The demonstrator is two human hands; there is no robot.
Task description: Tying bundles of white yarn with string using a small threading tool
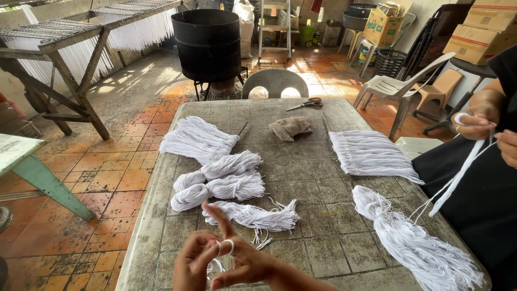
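Note:
My two hands meet low at the near edge of the grey table. My left hand pinches thin white string against my right hand, whose finger has a loop of that white string wound around it. Just beyond them lies a bundle of white strings, with short loose ends trailing toward my hands. Farther left sit several tied white string bundles and a flat fanned bundle.
At the right a co-worker's hands wind white string, with a long pile and a fanned bundle before them. Scissors and a brown rag lie at the far end. A grey chair, black drum and drying racks stand beyond.

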